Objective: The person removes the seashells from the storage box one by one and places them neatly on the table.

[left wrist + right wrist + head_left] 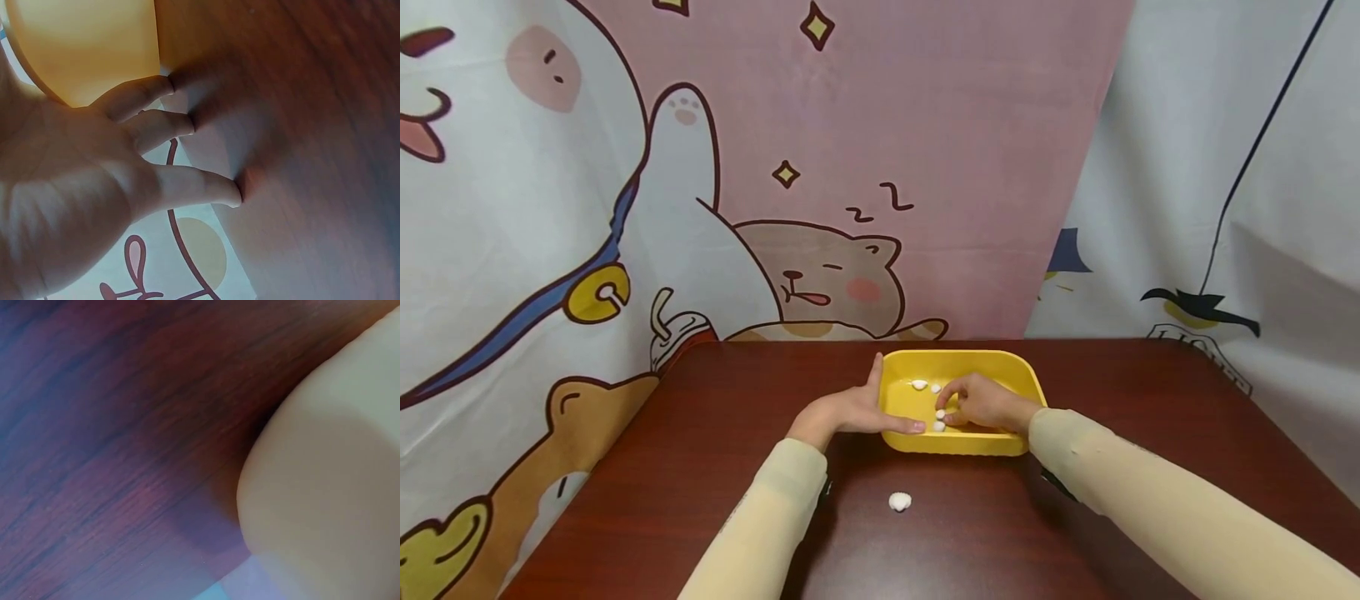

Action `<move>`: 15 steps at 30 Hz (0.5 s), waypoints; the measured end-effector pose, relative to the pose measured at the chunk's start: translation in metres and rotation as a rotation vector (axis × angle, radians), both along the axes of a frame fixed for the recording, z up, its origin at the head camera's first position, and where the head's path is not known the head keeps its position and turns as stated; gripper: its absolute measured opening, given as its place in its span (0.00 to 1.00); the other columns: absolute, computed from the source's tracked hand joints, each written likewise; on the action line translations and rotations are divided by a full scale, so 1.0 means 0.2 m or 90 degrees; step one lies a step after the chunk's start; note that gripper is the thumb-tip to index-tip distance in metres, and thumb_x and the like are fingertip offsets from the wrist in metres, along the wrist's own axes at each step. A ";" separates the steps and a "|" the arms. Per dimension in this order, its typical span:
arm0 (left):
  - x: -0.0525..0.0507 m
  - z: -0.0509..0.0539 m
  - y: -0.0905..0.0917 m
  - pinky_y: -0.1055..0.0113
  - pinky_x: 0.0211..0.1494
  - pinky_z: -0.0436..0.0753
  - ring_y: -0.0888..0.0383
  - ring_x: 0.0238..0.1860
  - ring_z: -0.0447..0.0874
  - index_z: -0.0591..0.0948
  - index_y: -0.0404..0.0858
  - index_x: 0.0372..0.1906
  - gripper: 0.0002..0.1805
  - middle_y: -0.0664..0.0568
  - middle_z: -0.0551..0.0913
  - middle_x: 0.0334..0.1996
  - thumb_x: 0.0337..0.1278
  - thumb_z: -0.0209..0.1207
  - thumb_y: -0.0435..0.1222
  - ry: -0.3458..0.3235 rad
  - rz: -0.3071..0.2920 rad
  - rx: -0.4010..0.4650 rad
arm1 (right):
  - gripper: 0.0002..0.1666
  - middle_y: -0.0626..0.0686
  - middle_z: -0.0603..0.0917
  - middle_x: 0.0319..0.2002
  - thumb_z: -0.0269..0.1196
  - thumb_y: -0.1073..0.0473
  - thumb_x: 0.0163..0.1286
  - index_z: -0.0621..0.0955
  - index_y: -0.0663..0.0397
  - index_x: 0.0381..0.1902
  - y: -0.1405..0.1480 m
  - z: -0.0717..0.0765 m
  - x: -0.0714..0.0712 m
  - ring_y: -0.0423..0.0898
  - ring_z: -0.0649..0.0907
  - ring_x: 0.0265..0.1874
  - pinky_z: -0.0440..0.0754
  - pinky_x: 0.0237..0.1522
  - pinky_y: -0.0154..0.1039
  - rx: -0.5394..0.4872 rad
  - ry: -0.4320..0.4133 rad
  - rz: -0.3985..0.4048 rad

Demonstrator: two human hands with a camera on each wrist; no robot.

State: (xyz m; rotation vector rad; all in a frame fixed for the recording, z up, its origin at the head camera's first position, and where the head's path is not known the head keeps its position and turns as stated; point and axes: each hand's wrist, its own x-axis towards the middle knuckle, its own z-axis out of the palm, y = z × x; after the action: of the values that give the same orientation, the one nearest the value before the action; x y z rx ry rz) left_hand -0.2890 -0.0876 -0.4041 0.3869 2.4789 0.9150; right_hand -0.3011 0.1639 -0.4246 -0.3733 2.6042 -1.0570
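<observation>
A yellow plastic basin (955, 444) stands on the dark table, holding several small white shells. My left hand (857, 410) rests against the basin's left side, its thumb lying across the near left corner of the rim. In the left wrist view, the straight fingers (200, 185) of that hand reach down beside the basin to the tabletop. Inside the basin, my right hand (988, 402) pinches a small white shell (941, 414) between thumb and index finger. Another shell (939, 427) lies just below it, and a wider shell (919, 385) sits farther back.
One white shell (899, 502) lies on the reddish-brown table (722, 467) in front of the basin. A printed cartoon cloth (970, 167) hangs behind the table's far edge. The right wrist view holds only the basin's outer wall (331, 469), tabletop and a bit of cloth.
</observation>
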 end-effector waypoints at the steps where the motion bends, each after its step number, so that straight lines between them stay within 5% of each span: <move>1: 0.00 0.00 0.00 0.43 0.81 0.69 0.42 0.74 0.72 0.24 0.50 0.86 0.81 0.35 0.57 0.84 0.48 0.72 0.70 -0.001 0.002 0.002 | 0.07 0.47 0.72 0.24 0.73 0.63 0.68 0.90 0.54 0.43 0.00 0.00 0.00 0.45 0.71 0.27 0.68 0.32 0.36 -0.002 -0.003 0.002; 7: 0.00 -0.01 0.00 0.43 0.82 0.67 0.42 0.77 0.70 0.24 0.50 0.86 0.81 0.36 0.56 0.85 0.47 0.73 0.69 -0.013 0.006 0.008 | 0.11 0.48 0.76 0.29 0.71 0.61 0.71 0.87 0.61 0.48 0.02 0.06 0.01 0.45 0.72 0.30 0.72 0.34 0.35 -0.030 -0.029 -0.009; 15: -0.01 0.00 0.01 0.43 0.83 0.66 0.42 0.78 0.68 0.25 0.50 0.86 0.83 0.37 0.56 0.85 0.45 0.75 0.69 -0.014 0.005 0.012 | 0.15 0.53 0.85 0.35 0.71 0.54 0.73 0.86 0.59 0.49 0.04 0.26 0.04 0.50 0.82 0.34 0.83 0.40 0.42 -0.066 0.009 -0.011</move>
State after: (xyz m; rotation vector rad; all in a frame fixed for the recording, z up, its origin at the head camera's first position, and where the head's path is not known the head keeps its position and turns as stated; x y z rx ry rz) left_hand -0.2900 -0.0861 -0.4045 0.3709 2.4552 0.9427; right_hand -0.2939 0.1722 -0.3728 -0.3834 2.5764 -1.2035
